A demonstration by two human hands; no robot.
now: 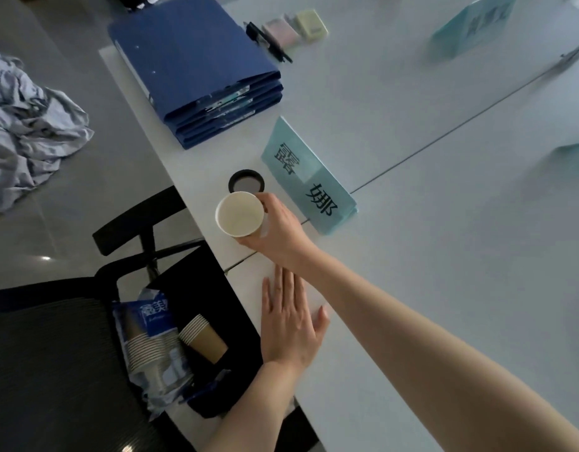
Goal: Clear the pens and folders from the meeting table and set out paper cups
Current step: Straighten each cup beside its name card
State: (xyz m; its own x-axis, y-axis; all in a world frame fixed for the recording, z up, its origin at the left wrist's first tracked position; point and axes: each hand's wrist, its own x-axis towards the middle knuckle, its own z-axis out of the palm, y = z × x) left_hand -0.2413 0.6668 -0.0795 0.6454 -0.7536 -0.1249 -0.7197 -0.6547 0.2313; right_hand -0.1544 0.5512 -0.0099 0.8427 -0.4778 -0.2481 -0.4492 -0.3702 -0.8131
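Both forearms reach in from the near edge. Flat on the white surface (444, 223) lies the left hand (289, 321), fingers straight and together, holding nothing. Beyond it the right hand (278, 226) curls round a paper cup (240, 214), upright and open-mouthed, held by its side right at the surface's edge. Just past the cup sits a black-rimmed round hole (246, 181), and beside the hand a pale blue name card (309, 177) stands folded. Farther along, a stack of blue folders (197, 70) rests near the edge, with black pens (268, 42) just beside it. Below the left hand, a black chair (53, 370) carries stacked cups (202, 336) and a torn cup sleeve (151, 347). Crumpled grey cloth (27, 125) lies on the floor.
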